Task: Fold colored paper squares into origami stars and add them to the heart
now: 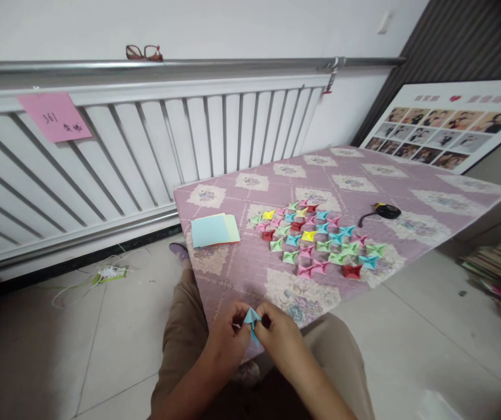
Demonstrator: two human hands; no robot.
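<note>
Between my two hands is a folded light-blue paper, with a pointed top and a narrow strip hanging below. My left hand pinches its left side, and my right hand grips its right side; both are closed at the near corner of the table. Beyond them, several small folded paper pieces in pink, green, blue, red and yellow stand in rough rows. To the left lies a stack of paper sheets, light blue on top with pale yellow and red edges showing beneath.
A purple floral cloth covers the table. A black object with a curved tail lies at the right. Behind stands a white radiator with glasses on the pipe above. A power strip with cables sits on the floor.
</note>
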